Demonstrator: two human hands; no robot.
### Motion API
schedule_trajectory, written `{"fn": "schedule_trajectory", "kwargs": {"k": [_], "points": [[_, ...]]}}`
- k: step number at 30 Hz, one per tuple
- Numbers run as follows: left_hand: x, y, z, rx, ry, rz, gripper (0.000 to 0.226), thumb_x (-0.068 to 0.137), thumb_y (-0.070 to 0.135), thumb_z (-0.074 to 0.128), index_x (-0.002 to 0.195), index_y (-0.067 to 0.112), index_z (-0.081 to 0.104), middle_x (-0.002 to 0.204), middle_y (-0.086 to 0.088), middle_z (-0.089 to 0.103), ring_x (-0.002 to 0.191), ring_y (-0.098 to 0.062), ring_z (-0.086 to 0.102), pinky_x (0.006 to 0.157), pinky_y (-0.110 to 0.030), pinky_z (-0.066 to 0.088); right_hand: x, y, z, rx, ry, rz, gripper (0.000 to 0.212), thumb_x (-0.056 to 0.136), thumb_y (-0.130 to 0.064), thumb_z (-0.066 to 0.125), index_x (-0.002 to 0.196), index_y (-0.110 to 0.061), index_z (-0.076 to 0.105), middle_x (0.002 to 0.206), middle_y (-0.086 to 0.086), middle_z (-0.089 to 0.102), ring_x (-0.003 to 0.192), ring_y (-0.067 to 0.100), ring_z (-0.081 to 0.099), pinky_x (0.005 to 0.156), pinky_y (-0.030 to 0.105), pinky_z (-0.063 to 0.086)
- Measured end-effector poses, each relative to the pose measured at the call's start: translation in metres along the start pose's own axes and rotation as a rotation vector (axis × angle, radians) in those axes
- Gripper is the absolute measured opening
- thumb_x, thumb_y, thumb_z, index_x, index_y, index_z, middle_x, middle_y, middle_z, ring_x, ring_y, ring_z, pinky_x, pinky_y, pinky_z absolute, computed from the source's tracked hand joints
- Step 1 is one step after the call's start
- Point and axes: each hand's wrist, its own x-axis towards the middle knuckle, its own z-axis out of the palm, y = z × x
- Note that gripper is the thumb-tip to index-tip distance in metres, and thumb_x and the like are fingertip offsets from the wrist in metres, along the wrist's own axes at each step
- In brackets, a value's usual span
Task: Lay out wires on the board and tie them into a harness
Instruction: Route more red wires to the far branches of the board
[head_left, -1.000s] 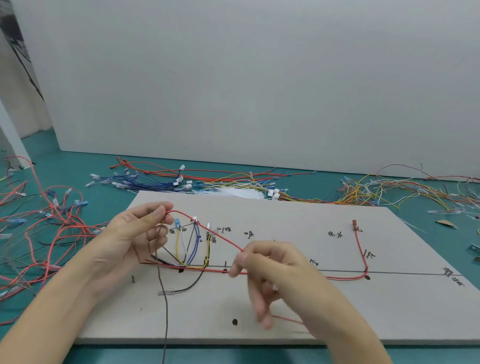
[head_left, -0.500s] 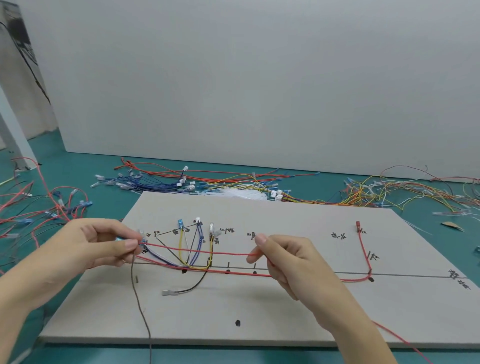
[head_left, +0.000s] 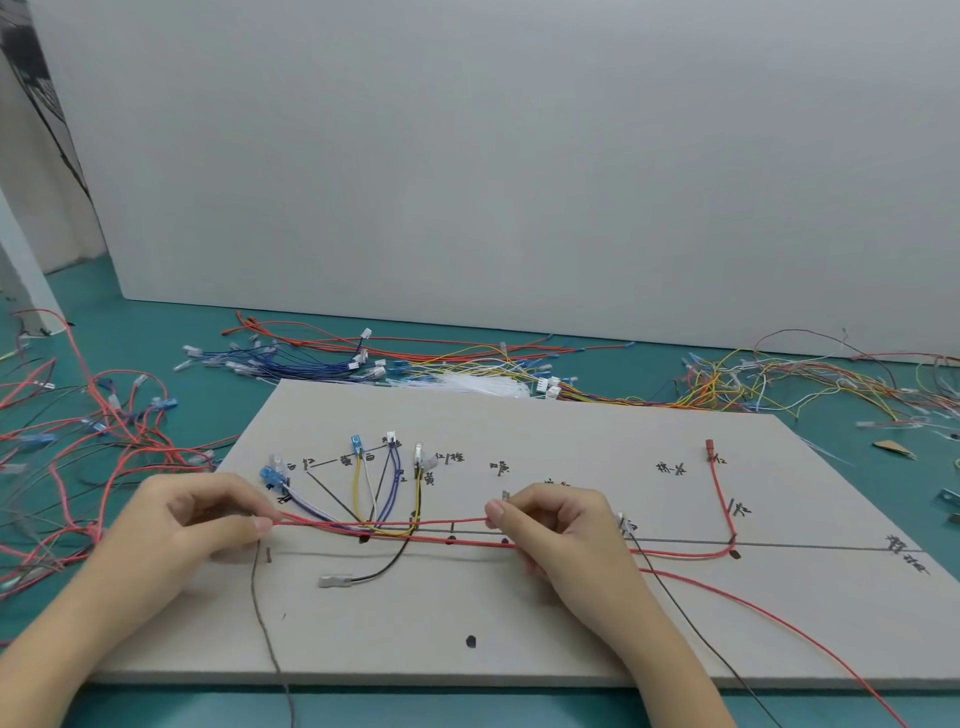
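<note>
A teal bench (head_left: 156, 358) carries a grey board (head_left: 571, 623) marked with small handwritten labels, too blurred to read. On it, left hand (head_left: 182, 525) and right hand (head_left: 561, 535) each pinch a red wire (head_left: 384, 521) in curled fingers, stretched between them above the laid wires.

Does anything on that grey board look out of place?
One black wire strays below the drawn line on the board, its connector lying loose. Everything else follows the markings; both hands pinch a red wire.
</note>
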Motion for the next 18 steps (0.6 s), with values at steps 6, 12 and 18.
{"fn": "schedule_trajectory", "kwargs": {"k": [6, 12, 18], "points": [[-0.0045, 0.0007, 0.002, 0.112, 0.001, 0.016, 0.024, 0.057, 0.035, 0.074, 0.077, 0.023, 0.077, 0.071, -0.001, 0.072, 0.066, -0.027, 0.064, 0.055, -0.03, 0.051, -0.0019, 0.0072, 0.0006, -0.015, 0.018, 0.011, 0.019, 0.089, -0.027, 0.069, 0.072, -0.018, 0.068, 0.047, -0.003, 0.047, 0.044, 0.009, 0.045, 0.043, 0.019, 0.037], [-0.0067, -0.0026, -0.001, 0.195, -0.025, 0.0, 0.04, 0.052, 0.056, 0.069, 0.081, 0.03, 0.078, 0.072, 0.001, 0.073, 0.068, -0.039, 0.063, 0.054, -0.041, 0.047, -0.0016, 0.0092, 0.0017, -0.009, 0.028, 0.042, 0.017, 0.09, -0.027, 0.068, 0.073, -0.026, 0.065, 0.046, -0.001, 0.044, 0.043, 0.011, 0.045, 0.046, 0.019, 0.039], [-0.0063, -0.0048, -0.0002, 0.227, -0.028, 0.033, 0.038, 0.054, 0.054, 0.067, 0.082, 0.031, 0.077, 0.069, 0.003, 0.071, 0.066, -0.037, 0.061, 0.056, -0.037, 0.045, -0.0022, 0.0104, 0.0016, -0.013, 0.006, 0.05, 0.02, 0.09, -0.027, 0.067, 0.071, -0.022, 0.063, 0.044, -0.004, 0.044, 0.044, 0.01, 0.047, 0.046, 0.018, 0.039]]}}
